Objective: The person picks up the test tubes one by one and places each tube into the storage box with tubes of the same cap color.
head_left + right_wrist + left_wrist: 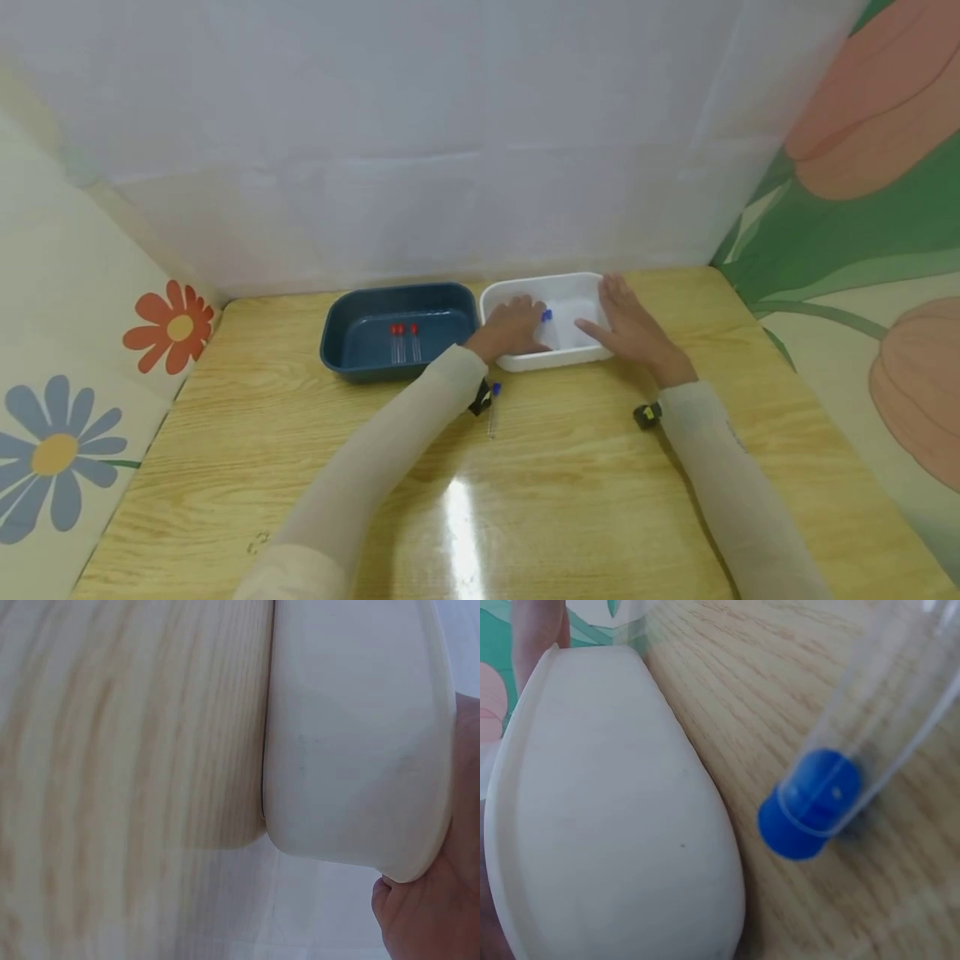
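Observation:
A white tray [592, 357] stands on the table between the two hands. Over its left end reaches the left hand [512, 327], palm down, thumb apart from the fingers, next to blue-capped clear tubes [547, 315] inside the tray. How many tubes lie there is partly hidden by that hand. Along the tray's right end rests the right hand [637, 329], fingers straight against the rim, thumb pointing inward; the right wrist view shows this hand [435, 900] at the rim. Another clear tube with a blue cap [802, 810] lies on the table in front of the tray, near the left wrist.
A dark blue tray [375, 373] sits just left of the white one, with 3 red-capped tubes [405, 342] in it. Behind both trays rises a white wall covering [465, 192]. Flower-painted panels [862, 275] flank the wooden table [555, 500].

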Available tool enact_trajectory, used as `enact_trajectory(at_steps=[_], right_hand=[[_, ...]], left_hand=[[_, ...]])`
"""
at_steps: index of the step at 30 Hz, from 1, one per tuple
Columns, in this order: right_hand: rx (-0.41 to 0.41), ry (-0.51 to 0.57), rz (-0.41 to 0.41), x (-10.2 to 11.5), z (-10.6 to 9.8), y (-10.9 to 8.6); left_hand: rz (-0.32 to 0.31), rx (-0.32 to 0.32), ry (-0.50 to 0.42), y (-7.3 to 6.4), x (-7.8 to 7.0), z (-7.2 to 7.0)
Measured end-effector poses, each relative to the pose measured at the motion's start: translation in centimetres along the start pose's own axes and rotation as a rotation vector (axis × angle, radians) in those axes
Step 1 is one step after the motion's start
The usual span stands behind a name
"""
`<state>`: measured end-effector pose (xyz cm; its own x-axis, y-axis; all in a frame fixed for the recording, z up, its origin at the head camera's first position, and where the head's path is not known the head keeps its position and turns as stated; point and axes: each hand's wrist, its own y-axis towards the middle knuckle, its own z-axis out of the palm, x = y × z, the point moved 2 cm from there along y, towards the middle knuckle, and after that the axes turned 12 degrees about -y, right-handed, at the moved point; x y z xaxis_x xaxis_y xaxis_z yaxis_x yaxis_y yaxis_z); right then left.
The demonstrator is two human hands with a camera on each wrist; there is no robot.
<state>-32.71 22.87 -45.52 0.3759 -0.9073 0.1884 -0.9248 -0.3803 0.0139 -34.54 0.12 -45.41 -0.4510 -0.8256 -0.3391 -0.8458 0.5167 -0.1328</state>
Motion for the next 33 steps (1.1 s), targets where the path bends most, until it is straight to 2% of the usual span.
enact_trajectory(at_steps=[14,23,33], right_hand=[[-0.022,0.011,-0.02,-0.1,0.2,0.0],[-0.012,0.01,-0.026,-0.1,0.0,0.1],[-0.003,-0.006,-0.024,-0.3,0.1,0.2]], left_hand=[[-0.007,-0.037,0.049,-1.3,-0.5,-1.1],[-0.003,-0.081,0.008,-2.5,-0.6,-2.1],[0.049,-0.141,0.057,-4.3,-1.3,-2.6]])
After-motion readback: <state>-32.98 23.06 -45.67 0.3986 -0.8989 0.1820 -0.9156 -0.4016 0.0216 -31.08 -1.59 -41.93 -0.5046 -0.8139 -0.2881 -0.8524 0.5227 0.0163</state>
